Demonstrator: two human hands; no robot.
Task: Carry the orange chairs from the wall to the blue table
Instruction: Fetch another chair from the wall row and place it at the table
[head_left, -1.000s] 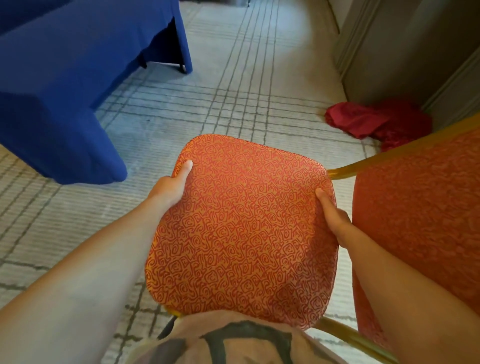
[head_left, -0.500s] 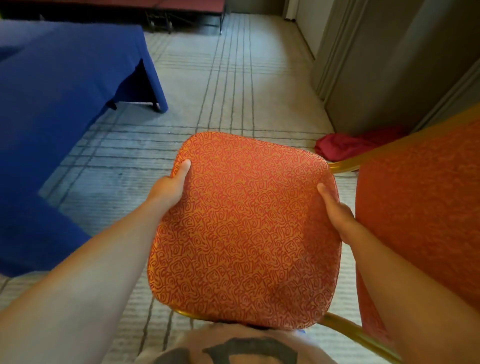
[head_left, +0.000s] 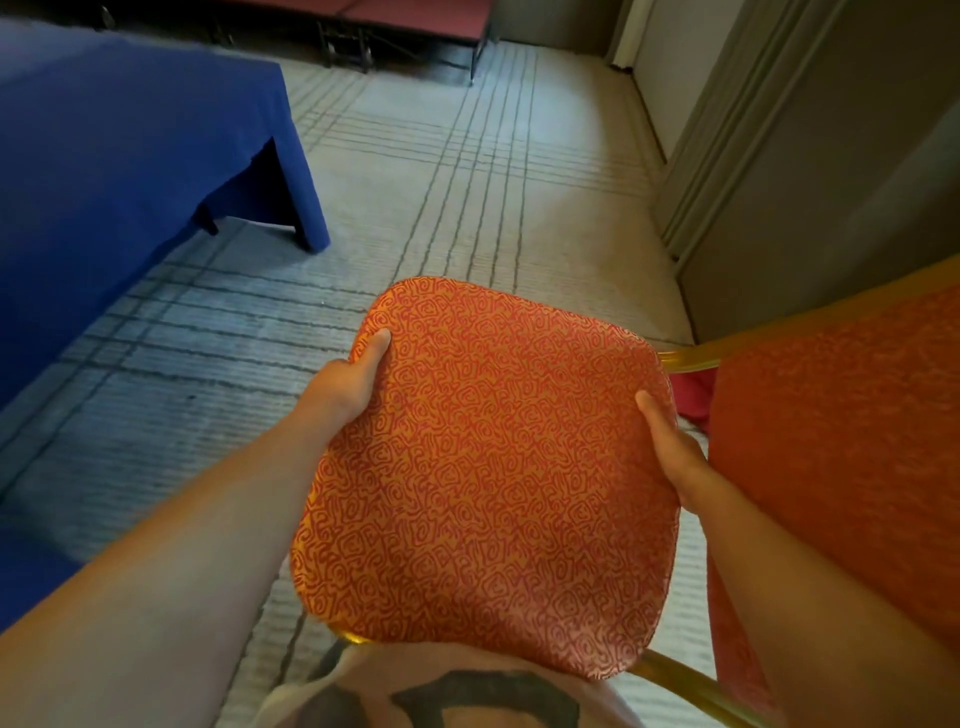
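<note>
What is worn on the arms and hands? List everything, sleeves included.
Nothing shows. The left hand and right hand have no gloves, rings or watch. The left forearm and right forearm are bare to the frame edge, no sleeve in sight. Below, a pale shirt bears a dark printed mark.

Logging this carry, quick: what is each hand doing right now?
Left hand: grips the left edge of the chair seat, thumb on top.
Right hand: grips the right edge of the same seat, thumb on top.
</note>
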